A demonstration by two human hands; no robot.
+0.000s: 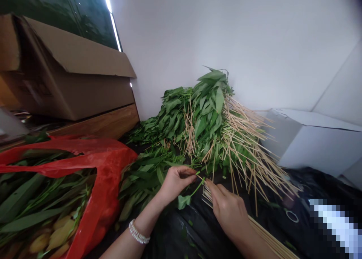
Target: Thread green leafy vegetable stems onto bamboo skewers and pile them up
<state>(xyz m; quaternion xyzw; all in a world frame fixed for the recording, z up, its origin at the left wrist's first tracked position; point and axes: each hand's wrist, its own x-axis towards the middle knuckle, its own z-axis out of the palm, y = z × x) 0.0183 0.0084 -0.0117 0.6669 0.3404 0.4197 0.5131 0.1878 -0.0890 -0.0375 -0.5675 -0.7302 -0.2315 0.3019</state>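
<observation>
My left hand (177, 183), with a beaded bracelet (138, 232) at the wrist, pinches a short green stem (198, 173) at the tip of a thin bamboo skewer. Close by, my right hand (229, 208) is closed on that skewer between thumb and fingers. A bundle of bamboo skewers (268, 234) runs beneath the right palm; whether the palm grips it I cannot tell. Between the hands a thin stem ends in a small green leaf (184, 201). Behind them rises a pile of leafy greens on skewers (210, 100), the bare sticks (249, 138) fanning to the right.
At left, a red plastic bag (109, 176) holds long leaves and yellowish roundish pieces. Loose leafy greens (147, 176) lie beside it. An open cardboard box (93, 89) stands behind on wood. To the right are a white box (319, 146) and a ring (292, 216) on black plastic sheeting (305, 183).
</observation>
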